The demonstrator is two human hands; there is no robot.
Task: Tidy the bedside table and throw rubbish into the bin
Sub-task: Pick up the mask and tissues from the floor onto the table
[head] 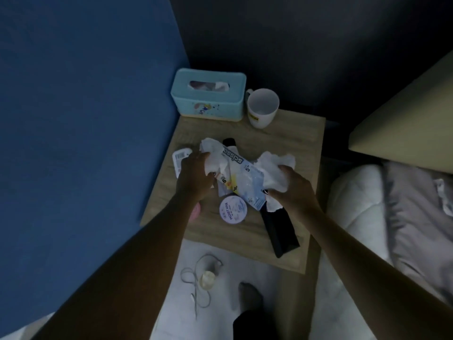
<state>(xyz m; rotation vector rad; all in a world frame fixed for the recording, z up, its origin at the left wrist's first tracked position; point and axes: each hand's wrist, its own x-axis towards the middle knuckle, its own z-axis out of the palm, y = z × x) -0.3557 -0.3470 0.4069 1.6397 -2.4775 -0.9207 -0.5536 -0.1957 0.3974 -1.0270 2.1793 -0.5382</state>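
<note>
Cluttered pale wooden bedside table (282, 148): left hand (195, 173) and right hand (293, 184) each clutch crumpled white tissue (274, 165). Rubbish-gathering underway; bin unseen, must be located.

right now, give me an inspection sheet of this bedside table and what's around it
surface: wooden bedside table, crowded
job's things: crumpled tissues, printed wrapper
clutter: tissue box, mug, round tin, black case, small white pack
hands: left hand closed on a tissue; right hand closed on another
cables: thin cord on the floor
surroundings: blue wall, bed; no bin seen
</note>
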